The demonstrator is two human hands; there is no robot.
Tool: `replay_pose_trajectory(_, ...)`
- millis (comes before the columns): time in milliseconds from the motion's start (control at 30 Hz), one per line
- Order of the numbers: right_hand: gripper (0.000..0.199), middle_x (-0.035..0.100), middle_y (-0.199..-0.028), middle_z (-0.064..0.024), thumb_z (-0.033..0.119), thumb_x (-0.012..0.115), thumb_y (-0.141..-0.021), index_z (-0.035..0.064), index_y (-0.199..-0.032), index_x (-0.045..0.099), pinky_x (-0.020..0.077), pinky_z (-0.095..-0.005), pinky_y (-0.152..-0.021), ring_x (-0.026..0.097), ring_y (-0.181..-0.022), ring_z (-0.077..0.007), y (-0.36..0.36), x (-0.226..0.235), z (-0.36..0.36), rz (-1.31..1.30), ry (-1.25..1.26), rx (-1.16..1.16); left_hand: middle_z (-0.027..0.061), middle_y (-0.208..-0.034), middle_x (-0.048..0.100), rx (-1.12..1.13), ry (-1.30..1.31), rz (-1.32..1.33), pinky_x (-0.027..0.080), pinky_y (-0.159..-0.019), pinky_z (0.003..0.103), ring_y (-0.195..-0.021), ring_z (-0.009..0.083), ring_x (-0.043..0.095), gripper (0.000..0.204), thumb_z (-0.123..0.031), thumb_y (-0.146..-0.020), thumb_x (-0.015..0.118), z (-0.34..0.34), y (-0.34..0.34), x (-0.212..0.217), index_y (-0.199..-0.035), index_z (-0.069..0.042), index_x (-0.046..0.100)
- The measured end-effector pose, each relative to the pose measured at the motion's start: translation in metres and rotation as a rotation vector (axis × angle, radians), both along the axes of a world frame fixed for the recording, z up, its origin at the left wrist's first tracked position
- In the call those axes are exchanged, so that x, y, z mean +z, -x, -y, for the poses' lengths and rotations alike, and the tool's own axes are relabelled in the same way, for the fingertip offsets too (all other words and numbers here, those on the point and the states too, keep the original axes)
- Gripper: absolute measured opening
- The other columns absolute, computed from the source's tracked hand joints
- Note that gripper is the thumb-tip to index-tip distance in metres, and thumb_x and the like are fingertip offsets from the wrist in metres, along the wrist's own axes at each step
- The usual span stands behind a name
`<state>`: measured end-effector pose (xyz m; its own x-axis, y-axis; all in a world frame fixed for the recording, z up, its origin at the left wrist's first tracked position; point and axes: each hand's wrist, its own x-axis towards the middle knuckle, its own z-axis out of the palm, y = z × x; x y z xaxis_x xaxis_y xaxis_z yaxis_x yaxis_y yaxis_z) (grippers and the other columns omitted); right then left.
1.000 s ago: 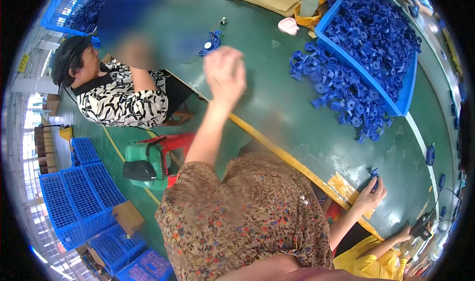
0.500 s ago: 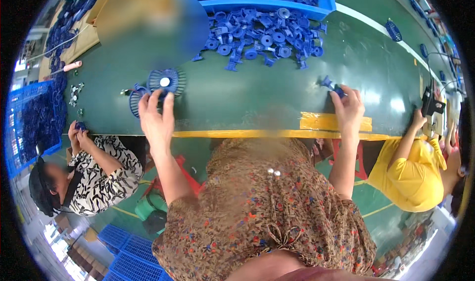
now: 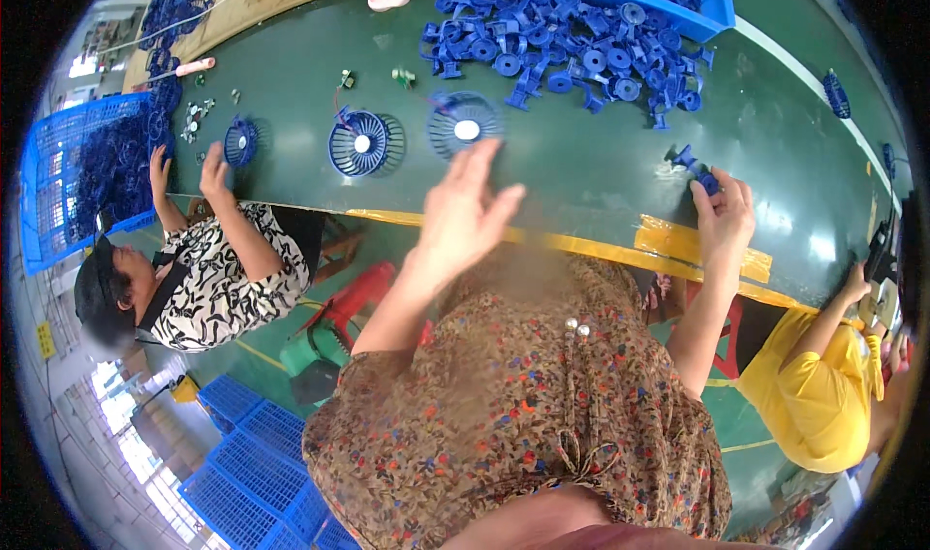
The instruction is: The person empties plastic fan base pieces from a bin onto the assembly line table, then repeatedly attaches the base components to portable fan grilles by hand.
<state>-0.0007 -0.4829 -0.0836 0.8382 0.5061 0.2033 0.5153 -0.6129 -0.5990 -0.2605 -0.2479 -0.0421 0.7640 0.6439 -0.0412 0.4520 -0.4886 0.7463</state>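
Observation:
A round blue fan cage (image 3: 463,114) with a white centre lies on the green table, slightly blurred. My left hand (image 3: 463,211) is at its near edge, fingers stretched out and thumb spread. The fingertips reach the cage's rim; whether they press on it I cannot tell. Left of it rests a second blue fan cage (image 3: 358,145), also white in the middle, with a small wired part (image 3: 346,79) just beyond. On the right, my right hand (image 3: 727,221) pinches a blue plastic bracket (image 3: 696,169) between thumb and fingers, close above the tabletop.
Loose blue brackets (image 3: 591,56) are heaped before a blue bin (image 3: 712,13). Yellow tape (image 3: 668,245) runs along the near table edge. A co-worker in a patterned top (image 3: 228,279) sits left by another cage (image 3: 240,143); one in yellow (image 3: 823,385) sits right.
The view has shifted and turned. My left hand has spread its fingers at one fan cage, and the two cages lie farther apart. My right hand keeps the bracket. The left co-worker's hands have parted.

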Motion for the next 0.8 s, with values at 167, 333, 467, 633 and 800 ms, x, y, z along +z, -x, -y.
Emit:
replay_pose_trajectory(167,0.033,0.063,-0.091,-0.0094,0.007,0.082,-0.081,0.0006,-0.112,0.072,0.0515,-0.0324,-0.063,0.059,-0.065,-0.0171,0.003,0.003,-0.005,0.018,-0.001,0.007,0.0126,-0.132,0.062,-0.229,0.224,0.233,0.053,-0.072,0.027,-0.091,0.0149,0.065,0.045,-0.004,-0.091,0.067,0.014,-0.013,-0.003,-0.135,-0.005,0.06)
replay_pose_trajectory(333,0.033,0.063,-0.091,-0.0097,0.007,0.082,-0.081,0.0005,-0.112,0.072,0.0519,-0.0328,-0.065,0.06,-0.067,-0.0178,0.004,0.0,0.0,0.054,0.025,0.006,0.0164,-0.132,0.062,-0.055,-0.099,0.215,0.055,-0.079,0.033,-0.098,0.0249,0.068,0.046,0.005,-0.086,0.058,-0.007,-0.012,-0.002,-0.13,-0.007,0.064)
replay_pose_trajectory(467,0.033,0.061,-0.088,-0.0082,0.008,0.081,-0.082,0.0012,-0.113,0.072,0.0507,-0.032,-0.064,0.058,-0.067,-0.0163,0.007,0.003,-0.001,0.046,0.009,0.002,0.018,-0.116,0.066,0.008,-0.381,-0.016,0.054,-0.078,0.041,-0.091,0.0353,0.065,0.036,-0.006,-0.088,0.065,-0.017,-0.01,-0.012,-0.124,-0.004,0.064)
replay_pose_trajectory(633,0.033,0.062,-0.088,-0.0109,0.012,0.08,-0.082,0.0019,-0.112,0.072,0.0519,-0.0368,-0.065,0.061,-0.069,-0.0213,0.005,0.007,-0.001,0.074,0.097,0.017,0.0134,-0.091,0.068,0.0,-0.505,-0.071,0.05,-0.075,0.043,-0.086,0.0346,0.062,0.022,-0.012,-0.088,0.07,-0.017,-0.014,-0.012,-0.108,-0.004,0.07)
replay_pose_trajectory(800,0.035,0.064,-0.089,-0.0135,0.019,0.082,-0.081,0.0034,-0.111,0.071,0.0533,-0.038,-0.063,0.063,-0.064,-0.0246,0.024,0.023,-0.026,-0.015,0.074,0.165,0.0105,-0.079,0.068,-0.108,-0.351,0.063,0.049,-0.07,0.043,-0.077,0.0322,0.061,0.01,-0.015,-0.089,0.072,-0.014,-0.018,-0.012,-0.091,-0.005,0.073)
